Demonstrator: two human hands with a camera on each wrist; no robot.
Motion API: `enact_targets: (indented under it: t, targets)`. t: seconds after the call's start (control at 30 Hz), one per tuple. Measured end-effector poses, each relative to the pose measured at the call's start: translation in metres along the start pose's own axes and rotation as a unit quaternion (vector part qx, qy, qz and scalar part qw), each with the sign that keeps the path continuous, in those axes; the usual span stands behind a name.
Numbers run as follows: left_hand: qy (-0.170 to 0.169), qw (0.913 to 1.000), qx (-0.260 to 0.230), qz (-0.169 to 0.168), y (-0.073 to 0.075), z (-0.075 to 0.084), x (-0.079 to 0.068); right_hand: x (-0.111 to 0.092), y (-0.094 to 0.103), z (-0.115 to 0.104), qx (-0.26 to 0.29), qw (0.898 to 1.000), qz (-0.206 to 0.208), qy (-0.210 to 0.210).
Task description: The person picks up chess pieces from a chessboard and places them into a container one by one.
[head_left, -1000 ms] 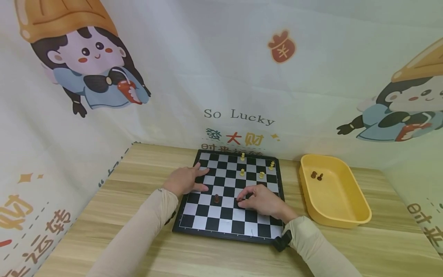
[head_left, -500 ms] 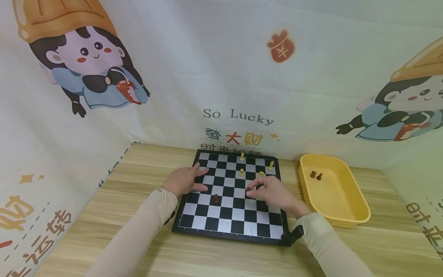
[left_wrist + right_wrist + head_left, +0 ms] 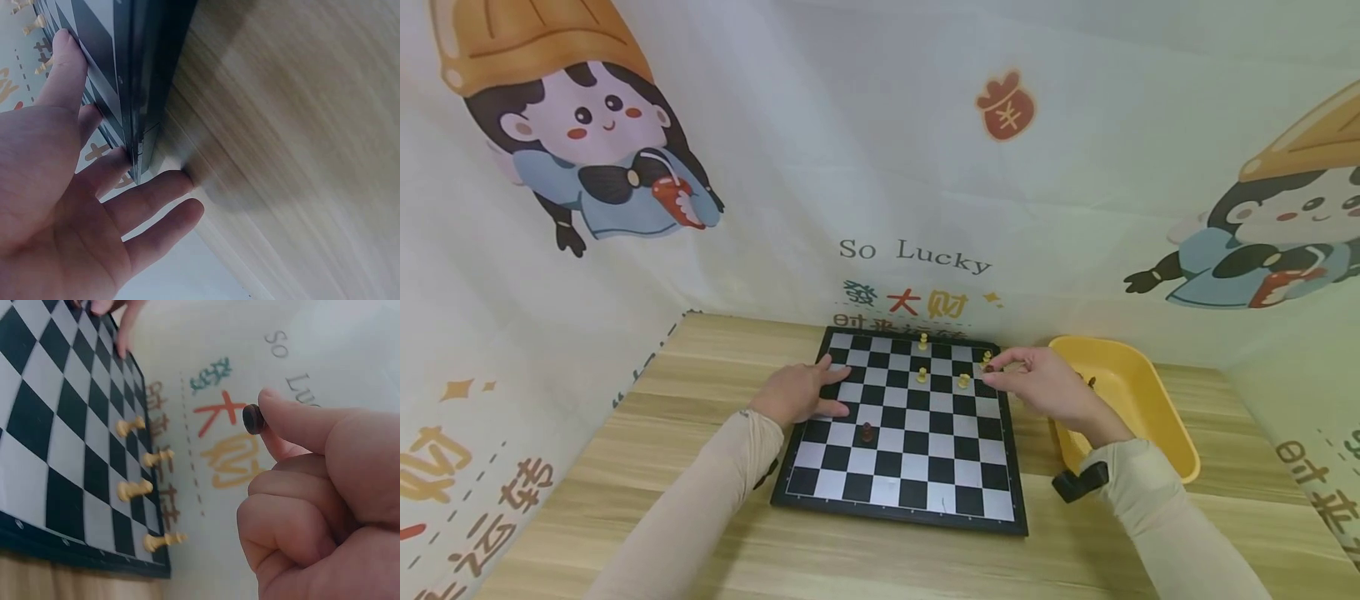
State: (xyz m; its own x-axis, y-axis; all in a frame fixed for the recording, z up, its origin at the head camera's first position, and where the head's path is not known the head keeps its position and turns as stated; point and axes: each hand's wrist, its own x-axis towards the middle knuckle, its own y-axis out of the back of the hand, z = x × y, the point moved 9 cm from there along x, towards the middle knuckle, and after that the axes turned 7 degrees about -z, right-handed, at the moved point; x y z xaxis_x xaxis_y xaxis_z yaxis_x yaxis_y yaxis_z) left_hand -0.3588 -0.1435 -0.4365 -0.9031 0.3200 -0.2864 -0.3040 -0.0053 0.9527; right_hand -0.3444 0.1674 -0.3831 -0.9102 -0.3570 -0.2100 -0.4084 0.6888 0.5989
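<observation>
Plainly, right hand (image 3: pixel 1051 388) pinching dark chess piece (image 3: pixel 252 419) (flat underside only from right wrist), left hand (image 3: pixel 792 393) spread at chessboard (image 3: pixel 917 465).

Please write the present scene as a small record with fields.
Left grip: touches the left side of the chessboard
Right grip: pinches a dark piece, held clear of the board
Pale pieces: four, upright on the board's far half
Board's dark piece: on the near half
Yellow tray: right of board, dark contents partly hidden

- We count one chessboard (image 3: pixel 891 467)
- one yellow tray (image 3: pixel 1138 400)
- two hands (image 3: pixel 795 393)
- four pale chess pieces (image 3: pixel 922 375)
- perhaps four dark chess pieces (image 3: pixel 867 432) (one is partly hidden)
</observation>
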Motion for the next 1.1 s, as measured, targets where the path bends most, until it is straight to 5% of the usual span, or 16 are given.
enact_targets:
  t: [1.1]
  targets:
    - [0.004, 1.0000, 0.004, -0.001, -0.001, 0.000, 0.000, -0.015, 0.071, 0.033, 0.058, 0.996, 0.042, -0.044]
